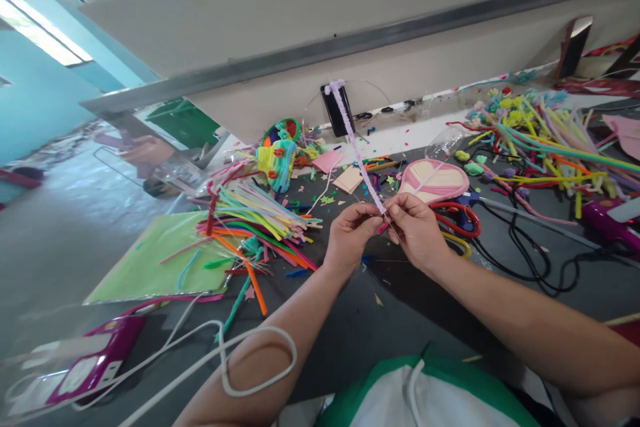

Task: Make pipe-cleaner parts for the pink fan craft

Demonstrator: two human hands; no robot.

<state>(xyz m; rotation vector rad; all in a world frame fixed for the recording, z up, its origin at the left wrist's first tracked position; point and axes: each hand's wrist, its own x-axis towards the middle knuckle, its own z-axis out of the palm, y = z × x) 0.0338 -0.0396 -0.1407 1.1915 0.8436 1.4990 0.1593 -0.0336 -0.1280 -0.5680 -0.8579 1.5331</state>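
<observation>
Both hands meet over the middle of the dark table, pinching the lower end of a lilac pipe cleaner (361, 160). It looks twisted and rises away from me, with a small bent cluster at its far tip. My left hand (353, 233) grips from the left with thumb and forefinger. From the right, my right hand (413, 223) closes on the same end, its fingertips almost touching the left ones. Thin wire-like strands and a small red-pink bit show at the fingertips. Beyond the far tip, a black phone (338, 111) leans against the white board.
A bundle of colourful pipe cleaners (260, 217) lies left, beside a green sheet (145, 257). Another heap (545, 127) is at the right. A pink oval piece (434, 180), red-handled scissors (457, 219) and black cable (520, 263) lie nearby. A white cable (257, 340) loops by my left forearm.
</observation>
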